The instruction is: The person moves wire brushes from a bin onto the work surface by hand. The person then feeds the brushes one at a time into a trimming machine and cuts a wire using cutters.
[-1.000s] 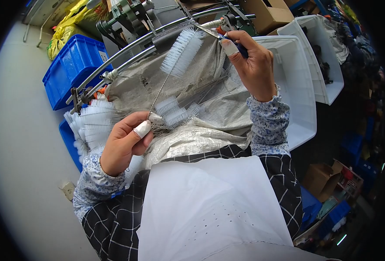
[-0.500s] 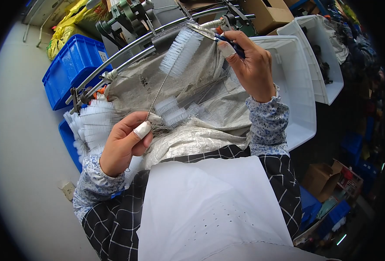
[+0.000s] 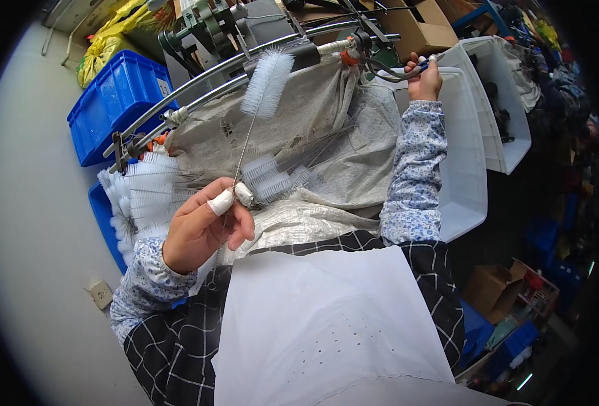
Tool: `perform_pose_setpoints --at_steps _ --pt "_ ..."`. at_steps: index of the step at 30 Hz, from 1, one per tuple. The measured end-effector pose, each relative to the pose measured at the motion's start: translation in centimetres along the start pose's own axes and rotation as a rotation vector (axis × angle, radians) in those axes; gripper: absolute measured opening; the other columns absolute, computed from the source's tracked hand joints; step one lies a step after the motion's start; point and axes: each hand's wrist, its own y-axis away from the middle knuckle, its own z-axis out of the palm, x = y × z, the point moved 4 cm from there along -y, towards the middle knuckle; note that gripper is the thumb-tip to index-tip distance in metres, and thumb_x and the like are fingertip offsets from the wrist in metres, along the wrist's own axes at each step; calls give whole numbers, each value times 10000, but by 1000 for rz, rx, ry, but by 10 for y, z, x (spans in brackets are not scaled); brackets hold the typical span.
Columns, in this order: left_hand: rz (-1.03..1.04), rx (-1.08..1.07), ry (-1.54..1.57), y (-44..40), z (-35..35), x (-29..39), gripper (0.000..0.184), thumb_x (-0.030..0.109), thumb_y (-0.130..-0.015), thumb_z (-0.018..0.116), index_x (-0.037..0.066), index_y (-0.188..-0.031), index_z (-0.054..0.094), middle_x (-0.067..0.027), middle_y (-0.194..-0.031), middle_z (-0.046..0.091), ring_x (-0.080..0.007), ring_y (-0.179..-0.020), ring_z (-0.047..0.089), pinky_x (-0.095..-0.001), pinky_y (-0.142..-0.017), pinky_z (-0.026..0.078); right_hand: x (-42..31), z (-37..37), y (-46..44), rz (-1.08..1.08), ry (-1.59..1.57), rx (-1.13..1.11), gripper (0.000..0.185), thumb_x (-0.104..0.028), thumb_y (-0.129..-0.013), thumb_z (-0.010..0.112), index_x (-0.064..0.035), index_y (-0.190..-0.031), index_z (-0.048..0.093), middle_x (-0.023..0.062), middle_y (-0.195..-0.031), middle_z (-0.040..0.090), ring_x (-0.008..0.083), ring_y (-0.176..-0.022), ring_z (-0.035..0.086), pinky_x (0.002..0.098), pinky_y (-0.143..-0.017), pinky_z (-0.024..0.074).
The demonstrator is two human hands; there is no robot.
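Note:
Between thumb and forefinger, both with white wrapping, my left hand [image 3: 210, 225] pinches the twisted wire stem of a white bristle brush [image 3: 267, 84]. The brush head points up and away, in front of the metal rails, and the stem's looped end hangs below the hand. My right hand [image 3: 424, 80] is out at the upper right by the white bin, its fingers closed around the blue-handled scissors [image 3: 420, 68]. More brushes [image 3: 267, 177] lie on the grey woven cloth [image 3: 279, 139] beyond my left hand, and a pile of white brushes [image 3: 152, 193] is to its left.
A blue crate [image 3: 115, 108] stands at the upper left beside a yellow bag [image 3: 106, 42]. Curved metal rails [image 3: 208, 74] and a green machine [image 3: 208, 30] are at the far side. White bins [image 3: 458, 162] and a cardboard box [image 3: 424, 30] stand on the right.
My right hand has moved up and right with the scissors, away from the brush head. The brush in my left hand has tilted more upright and its head has shifted slightly left.

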Motion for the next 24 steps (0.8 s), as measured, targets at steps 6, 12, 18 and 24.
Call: perform_pose_setpoints --at_steps 6,12,18,24 --pt "46 -117 -7 -3 -9 -1 185 162 -899 275 52 -1009 376 -207 -898 558 -204 -731 566 -275 -698 438 -10 20 23 -555 698 -96 377 -234 -843 477 59 -1069 404 132 -990 491 167 -884 496 240 -775 402" --pt "65 -56 -203 -24 -6 -12 177 170 -905 287 53 -1006 374 -196 -950 543 -227 -855 556 -322 -777 430 35 107 211 108 476 -1108 344 -290 -892 365 -19 -1089 442 112 -974 558 159 -870 538 265 -780 413" --pt "-106 -183 -568 -24 -4 -30 331 208 -909 288 -29 -1139 268 -177 -1087 461 -218 -959 514 -326 -832 410 63 151 247 879 -228 -1132 352 -323 -898 333 -33 -1090 386 46 -800 513 78 -581 412 199 -536 347" --pt "537 678 -1427 66 -88 63 316 154 -845 466 3 -1108 377 -94 -915 546 -166 -728 513 -266 -638 412 51 131 224 -23 901 -1497 368 -227 -866 441 -52 -1177 349 90 -918 513 130 -747 510 250 -636 430"
